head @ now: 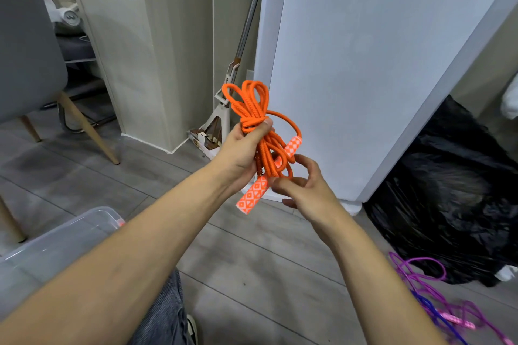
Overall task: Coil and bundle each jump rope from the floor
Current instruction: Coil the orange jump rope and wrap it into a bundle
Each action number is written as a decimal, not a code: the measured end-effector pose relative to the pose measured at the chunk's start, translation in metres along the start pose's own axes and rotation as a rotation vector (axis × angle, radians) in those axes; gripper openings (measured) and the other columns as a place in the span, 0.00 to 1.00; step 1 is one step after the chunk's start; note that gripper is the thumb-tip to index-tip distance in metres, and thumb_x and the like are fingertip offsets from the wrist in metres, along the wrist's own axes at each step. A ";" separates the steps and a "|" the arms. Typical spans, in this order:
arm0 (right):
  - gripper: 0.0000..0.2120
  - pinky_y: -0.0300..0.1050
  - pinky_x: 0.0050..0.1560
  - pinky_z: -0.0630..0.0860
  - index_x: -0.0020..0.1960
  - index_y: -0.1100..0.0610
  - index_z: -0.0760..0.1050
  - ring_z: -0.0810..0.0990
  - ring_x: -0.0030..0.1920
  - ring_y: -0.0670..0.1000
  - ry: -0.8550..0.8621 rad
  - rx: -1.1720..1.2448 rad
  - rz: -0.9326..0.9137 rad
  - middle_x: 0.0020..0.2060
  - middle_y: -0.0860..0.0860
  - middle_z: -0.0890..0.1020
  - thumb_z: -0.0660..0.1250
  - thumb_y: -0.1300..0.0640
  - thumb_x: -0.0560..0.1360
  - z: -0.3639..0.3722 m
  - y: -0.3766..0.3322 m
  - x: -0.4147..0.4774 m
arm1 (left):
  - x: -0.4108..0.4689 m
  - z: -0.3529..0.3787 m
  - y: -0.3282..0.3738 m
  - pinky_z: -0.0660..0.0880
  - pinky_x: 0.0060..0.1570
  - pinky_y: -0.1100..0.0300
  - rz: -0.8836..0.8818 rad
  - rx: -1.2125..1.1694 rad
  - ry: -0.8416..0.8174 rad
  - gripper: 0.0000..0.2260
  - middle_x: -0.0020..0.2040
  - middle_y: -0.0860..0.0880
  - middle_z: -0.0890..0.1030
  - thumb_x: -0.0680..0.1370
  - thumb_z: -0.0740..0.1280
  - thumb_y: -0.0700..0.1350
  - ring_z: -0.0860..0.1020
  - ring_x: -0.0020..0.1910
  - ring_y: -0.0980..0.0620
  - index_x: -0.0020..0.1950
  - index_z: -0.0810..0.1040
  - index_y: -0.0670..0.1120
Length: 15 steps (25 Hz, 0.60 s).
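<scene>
An orange jump rope (252, 109) is coiled into a bundle, with a few turns wrapped around its middle. My left hand (244, 148) grips the bundle at that wrapped waist, thumb on top. Two orange-and-white patterned handles stick out, one (251, 195) below my left palm, the other (293, 146) to the right. My right hand (302, 187) is just under the bundle, fingers pinched around the lower loops and the handle end. A purple and pink jump rope (437, 297) lies loose and tangled on the floor at the lower right.
A clear plastic storage bin (59, 238) sits at the lower left beside my knee. A black rubbish bag (454, 193) is at the right against a white appliance (378, 64). A mop (224, 109) leans in the corner. A grey chair (28, 50) stands at the left.
</scene>
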State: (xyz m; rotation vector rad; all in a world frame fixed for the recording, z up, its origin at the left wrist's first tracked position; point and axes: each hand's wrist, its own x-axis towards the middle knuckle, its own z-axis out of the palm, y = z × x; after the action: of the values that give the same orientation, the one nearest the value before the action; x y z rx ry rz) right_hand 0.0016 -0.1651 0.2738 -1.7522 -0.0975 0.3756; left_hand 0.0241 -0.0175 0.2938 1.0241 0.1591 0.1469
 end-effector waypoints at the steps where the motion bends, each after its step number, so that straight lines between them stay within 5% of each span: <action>1: 0.34 0.54 0.62 0.76 0.68 0.45 0.66 0.85 0.53 0.48 -0.003 -0.006 0.004 0.48 0.50 0.87 0.78 0.46 0.67 0.007 0.004 0.001 | 0.000 -0.001 0.002 0.78 0.46 0.47 -0.007 -0.048 0.011 0.08 0.54 0.36 0.76 0.81 0.66 0.43 0.79 0.48 0.41 0.59 0.73 0.41; 6: 0.19 0.46 0.49 0.79 0.58 0.54 0.76 0.86 0.46 0.50 0.052 -0.017 -0.006 0.45 0.51 0.87 0.78 0.57 0.70 0.024 0.014 0.009 | 0.002 -0.001 0.005 0.79 0.31 0.52 0.019 -0.109 0.081 0.04 0.41 0.39 0.76 0.82 0.64 0.42 0.81 0.28 0.46 0.54 0.71 0.42; 10: 0.09 0.45 0.44 0.78 0.49 0.55 0.83 0.79 0.36 0.47 -0.188 -0.647 0.039 0.39 0.51 0.85 0.77 0.58 0.69 0.012 0.026 0.006 | 0.018 -0.021 0.013 0.80 0.42 0.47 0.059 -0.201 0.258 0.10 0.47 0.38 0.80 0.82 0.65 0.44 0.82 0.40 0.42 0.61 0.74 0.41; 13: 0.17 0.44 0.42 0.76 0.56 0.53 0.79 0.80 0.40 0.48 -0.199 -0.784 0.046 0.39 0.47 0.83 0.76 0.56 0.68 0.011 0.025 0.007 | 0.017 -0.022 0.011 0.81 0.48 0.43 0.009 -0.204 0.242 0.14 0.52 0.35 0.82 0.82 0.65 0.46 0.83 0.45 0.41 0.64 0.73 0.39; 15: 0.32 0.39 0.46 0.73 0.66 0.47 0.71 0.79 0.52 0.46 -0.191 -0.657 -0.003 0.53 0.45 0.80 0.79 0.50 0.66 0.016 0.021 0.004 | 0.014 -0.018 0.012 0.83 0.42 0.47 -0.034 -0.225 0.167 0.15 0.50 0.38 0.84 0.82 0.64 0.48 0.85 0.43 0.43 0.64 0.73 0.40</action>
State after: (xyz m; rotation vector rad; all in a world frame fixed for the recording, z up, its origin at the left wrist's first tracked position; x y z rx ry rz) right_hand -0.0020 -0.1536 0.2501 -2.3569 -0.3967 0.5499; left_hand 0.0341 0.0062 0.2939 0.7847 0.3046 0.2148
